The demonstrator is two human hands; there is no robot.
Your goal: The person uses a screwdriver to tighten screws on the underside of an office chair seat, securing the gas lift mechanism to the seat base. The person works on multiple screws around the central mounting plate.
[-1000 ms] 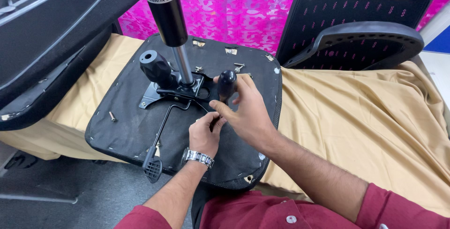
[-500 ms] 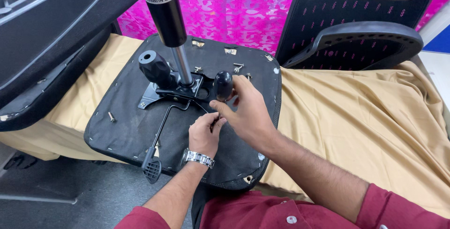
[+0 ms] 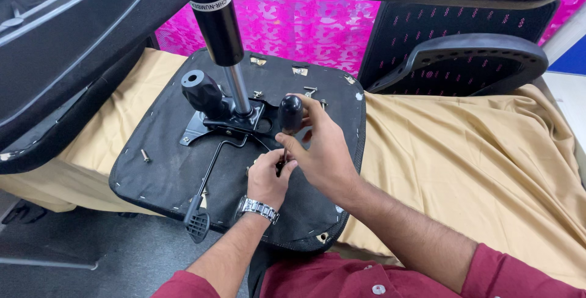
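Observation:
An upturned black chair seat [image 3: 159,170] lies on a tan cloth, with a metal mechanism plate [image 3: 223,128] and a gas cylinder [image 3: 223,35] rising from it. My right hand [image 3: 320,151] grips the black round handle of a screwdriver [image 3: 289,115], held upright over the plate's near edge. My left hand [image 3: 267,176], with a metal wristwatch, pinches the screwdriver shaft low down near the seat. A black lever [image 3: 204,188] with a paddle end runs toward me from the mechanism.
A loose screw [image 3: 145,155] lies on the seat's left part and several more near its far edge [image 3: 310,90]. A black mesh chair back [image 3: 464,60] rests at the right. Black chair base arms [image 3: 67,48] span overhead. A pink patterned sheet [image 3: 305,26] hangs behind.
Both hands stay at the screwdriver; the right hand has shifted slightly on the handle. The seat and mechanism have not moved.

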